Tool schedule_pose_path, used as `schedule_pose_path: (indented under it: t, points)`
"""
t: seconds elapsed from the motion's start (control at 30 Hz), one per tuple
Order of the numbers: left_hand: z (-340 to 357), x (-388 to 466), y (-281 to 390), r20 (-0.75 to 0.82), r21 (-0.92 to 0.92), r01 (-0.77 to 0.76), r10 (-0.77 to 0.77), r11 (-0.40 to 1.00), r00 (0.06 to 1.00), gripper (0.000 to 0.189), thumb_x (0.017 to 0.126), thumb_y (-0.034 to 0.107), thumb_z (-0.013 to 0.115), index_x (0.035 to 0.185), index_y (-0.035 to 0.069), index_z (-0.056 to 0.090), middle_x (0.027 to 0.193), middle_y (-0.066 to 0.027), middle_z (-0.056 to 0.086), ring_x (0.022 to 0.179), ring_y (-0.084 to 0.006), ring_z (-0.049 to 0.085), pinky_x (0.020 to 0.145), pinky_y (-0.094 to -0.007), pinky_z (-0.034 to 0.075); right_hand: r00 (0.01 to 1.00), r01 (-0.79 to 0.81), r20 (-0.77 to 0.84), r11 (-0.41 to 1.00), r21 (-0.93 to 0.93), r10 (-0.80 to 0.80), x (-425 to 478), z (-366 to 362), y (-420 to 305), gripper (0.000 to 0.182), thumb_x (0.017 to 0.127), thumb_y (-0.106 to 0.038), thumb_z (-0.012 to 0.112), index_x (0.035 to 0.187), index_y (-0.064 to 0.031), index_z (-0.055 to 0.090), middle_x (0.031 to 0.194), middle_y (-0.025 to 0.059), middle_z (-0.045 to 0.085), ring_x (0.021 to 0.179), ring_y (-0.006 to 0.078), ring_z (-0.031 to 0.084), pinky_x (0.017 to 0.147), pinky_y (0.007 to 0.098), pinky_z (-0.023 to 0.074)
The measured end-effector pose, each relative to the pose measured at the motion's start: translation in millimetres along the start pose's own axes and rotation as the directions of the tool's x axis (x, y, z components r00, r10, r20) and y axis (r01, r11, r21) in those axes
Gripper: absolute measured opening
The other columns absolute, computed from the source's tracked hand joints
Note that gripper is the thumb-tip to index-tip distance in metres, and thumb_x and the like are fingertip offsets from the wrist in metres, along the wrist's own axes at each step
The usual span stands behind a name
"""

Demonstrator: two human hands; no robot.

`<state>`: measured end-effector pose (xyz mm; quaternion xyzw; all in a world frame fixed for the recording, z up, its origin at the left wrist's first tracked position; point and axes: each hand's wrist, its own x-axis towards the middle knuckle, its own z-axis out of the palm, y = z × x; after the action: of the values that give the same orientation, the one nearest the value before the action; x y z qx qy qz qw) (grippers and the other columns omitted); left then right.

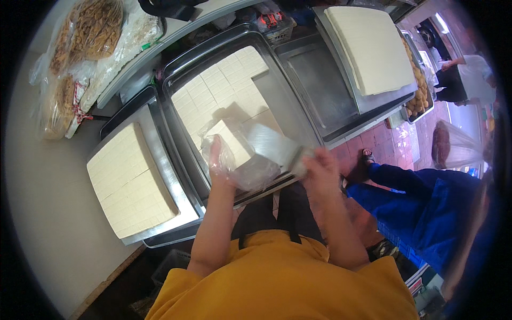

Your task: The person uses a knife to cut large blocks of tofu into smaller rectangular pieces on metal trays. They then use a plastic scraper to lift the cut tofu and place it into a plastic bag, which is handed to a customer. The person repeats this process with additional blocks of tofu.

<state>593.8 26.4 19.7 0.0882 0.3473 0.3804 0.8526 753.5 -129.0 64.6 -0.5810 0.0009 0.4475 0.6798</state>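
Note:
Cut white tofu blocks point(224, 86) lie in the middle metal tray point(298, 108). My left hand point(219, 160) holds a clear plastic bag point(256, 176) over the tray's near part, with a tofu block point(234, 142) at its mouth. In my right hand point(322, 168) is the handle of a broad flat metal scraper point(272, 146), blurred, its blade beside the block. Whether the blade touches the block I cannot tell.
A scored tofu slab point(128, 180) lies on the left tray; another slab point(370, 48) rests on a metal sheet at right. Bagged brown food point(86, 36) sits on the upper-left shelf. A person in blue point(420, 212) stands at right, near a hanging plastic bag point(456, 146). Another person point(472, 80) is farther back.

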Motion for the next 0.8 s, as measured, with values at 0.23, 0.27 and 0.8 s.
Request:
schedule_pose_path:
  t: [0.23,0.27,0.8]
  points:
    - [-15.6,-21.7,28.0,-0.071,0.028,-0.033,0.035,0.999,0.997,0.065,0.095,0.053,0.043,0.136,0.003,0.040,0.125,-0.0183,0.055,0.108,-0.0290,0.059,0.089,-0.0396,0.053,0.987,-0.014,-0.163,0.996,-0.082,0.001,34.0,-68.2,50.4,0.013,0.086,-0.005,0.064,0.092,-0.0088,0.052,0.086,0.0054,0.061,0.079,0.0175,0.063,0.066,0.0369,0.0572]
    - [-32.6,-15.3,28.2,-0.054,0.020,-0.021,0.022,1.000,0.998,0.068,0.094,0.054,0.044,0.138,0.004,0.038,0.127,-0.0194,0.054,0.111,-0.0301,0.058,0.090,-0.0403,0.052,0.989,-0.022,-0.146,0.999,-0.035,0.017,50.3,-47.2,58.8,0.014,0.086,-0.005,0.064,0.092,-0.0096,0.052,0.086,0.0047,0.061,0.081,0.0172,0.064,0.068,0.0373,0.0576]
    - [-0.4,-6.2,9.7,-0.077,0.019,-0.019,0.021,1.000,0.997,0.080,0.091,0.072,0.020,0.141,0.013,0.040,0.135,-0.0080,0.051,0.120,-0.0291,0.053,0.102,-0.0439,0.043,0.965,-0.158,0.249,0.940,0.303,0.082,-16.9,43.3,29.7,0.010,0.090,-0.007,0.061,0.097,-0.0074,0.054,0.101,0.0072,0.063,0.085,0.0151,0.064,0.068,0.0304,0.0581]
